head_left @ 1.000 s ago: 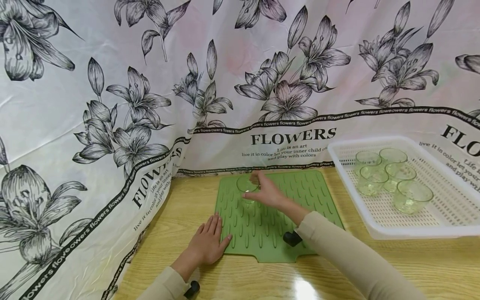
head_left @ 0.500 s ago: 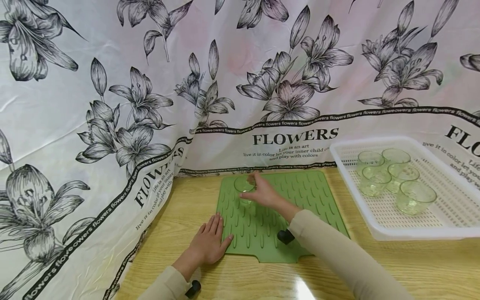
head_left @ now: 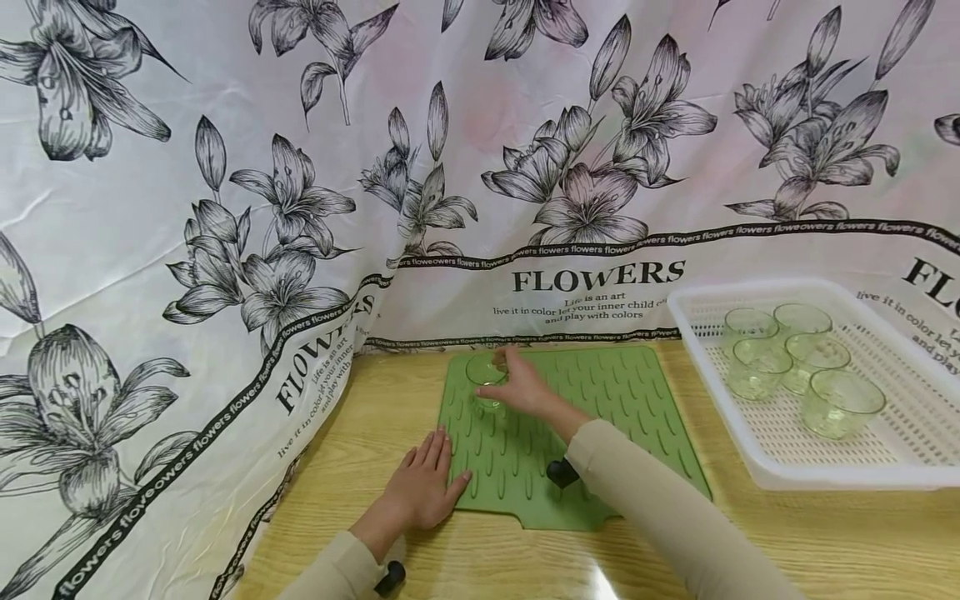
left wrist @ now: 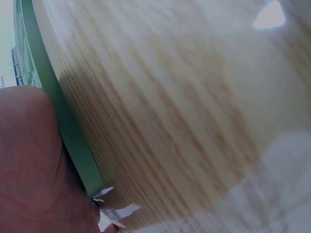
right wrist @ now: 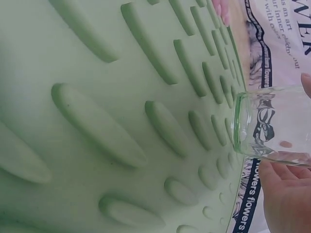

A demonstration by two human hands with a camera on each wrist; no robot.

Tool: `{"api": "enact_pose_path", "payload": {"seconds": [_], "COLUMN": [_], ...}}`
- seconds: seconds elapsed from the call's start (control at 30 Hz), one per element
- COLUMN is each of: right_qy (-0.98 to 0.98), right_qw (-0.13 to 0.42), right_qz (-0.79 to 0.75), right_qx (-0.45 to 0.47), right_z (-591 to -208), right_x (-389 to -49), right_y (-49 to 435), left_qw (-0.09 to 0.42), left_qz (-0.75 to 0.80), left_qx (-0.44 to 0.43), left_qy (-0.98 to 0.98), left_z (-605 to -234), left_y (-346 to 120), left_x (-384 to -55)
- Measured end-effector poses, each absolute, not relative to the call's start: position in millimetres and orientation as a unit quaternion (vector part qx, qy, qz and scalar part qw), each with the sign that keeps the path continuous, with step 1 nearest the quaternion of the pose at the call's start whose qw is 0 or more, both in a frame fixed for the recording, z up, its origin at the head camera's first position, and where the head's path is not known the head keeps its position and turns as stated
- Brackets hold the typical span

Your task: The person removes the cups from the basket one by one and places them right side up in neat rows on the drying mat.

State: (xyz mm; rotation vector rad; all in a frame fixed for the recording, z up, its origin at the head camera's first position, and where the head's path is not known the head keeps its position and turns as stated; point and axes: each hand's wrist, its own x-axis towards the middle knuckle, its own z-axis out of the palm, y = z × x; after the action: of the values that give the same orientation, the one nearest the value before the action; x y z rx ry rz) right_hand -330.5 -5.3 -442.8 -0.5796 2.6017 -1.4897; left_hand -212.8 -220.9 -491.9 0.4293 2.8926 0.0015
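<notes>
My right hand [head_left: 527,387] holds a clear, green-tinted drinking glass [head_left: 482,373] between thumb and fingers, over the far left part of a green ridged mat [head_left: 585,417]. In the right wrist view the glass [right wrist: 274,124] has its thick base right at the mat's surface, with fingers [right wrist: 286,189] along its side. My left hand [head_left: 422,485] rests with its fingers stretched out at the mat's left edge. The left wrist view shows part of that hand [left wrist: 26,155] beside the mat's green rim [left wrist: 73,131].
At the right stands a white perforated plastic basket [head_left: 757,467] holding several similar glasses [head_left: 840,408]. A white cloth printed with flowers [head_left: 442,300] hangs behind the wooden table [head_left: 360,425] and along its left side.
My right hand has carried the glass slightly left, closer to the mat's left edge. The left hand stays in place at the mat. The head view has shifted a little.
</notes>
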Motion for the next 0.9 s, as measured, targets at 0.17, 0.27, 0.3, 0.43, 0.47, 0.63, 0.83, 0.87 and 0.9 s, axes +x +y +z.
{"api": "enact_pose_path", "payload": {"seconds": [0.17,0.27,0.3,0.43,0.47,0.63,0.83,0.87,0.9], "right_qy": [0.85,0.847,0.846,0.846,0.846,0.846,0.845,0.846,0.845], "right_qw": [0.05,0.05,0.051,0.053,0.054,0.056,0.058,0.058,0.059], "right_qz": [-0.492,-0.497,-0.498,-0.499,-0.499,-0.5,-0.498,-0.497,-0.497], "right_qx": [-0.184,-0.182,-0.182,-0.181,-0.18,-0.179,-0.185,-0.186,-0.187], "right_z": [-443.0,-444.2,-445.0,-447.7,-448.3,-450.3,-450.0,-450.0,-450.0], "right_x": [-329.3,-329.7,-330.1,-331.4,-331.6,-332.8,-334.1,-334.2,-334.4], "right_y": [-5.6,-5.7,-5.7,-6.0,-6.0,-5.9,-6.1,-5.9,-5.6], "left_qw": [0.114,0.113,0.113,0.119,0.118,0.108,0.102,0.102,0.101], "left_qz": [-0.005,-0.004,-0.004,-0.011,-0.008,-0.004,-0.007,-0.007,-0.007], "left_qx": [0.146,0.146,0.147,0.145,0.146,0.146,0.143,0.143,0.144], "left_qy": [0.983,0.983,0.983,0.982,0.982,0.983,0.984,0.984,0.984], "left_z": [-492.0,-491.7,-491.6,-490.3,-489.7,-489.8,-493.2,-493.4,-493.6], "left_y": [-220.2,-220.1,-220.2,-220.1,-219.7,-218.5,-220.1,-220.4,-220.7], "left_x": [-211.3,-210.5,-210.4,-209.9,-209.8,-210.0,-212.3,-212.6,-212.6]}}
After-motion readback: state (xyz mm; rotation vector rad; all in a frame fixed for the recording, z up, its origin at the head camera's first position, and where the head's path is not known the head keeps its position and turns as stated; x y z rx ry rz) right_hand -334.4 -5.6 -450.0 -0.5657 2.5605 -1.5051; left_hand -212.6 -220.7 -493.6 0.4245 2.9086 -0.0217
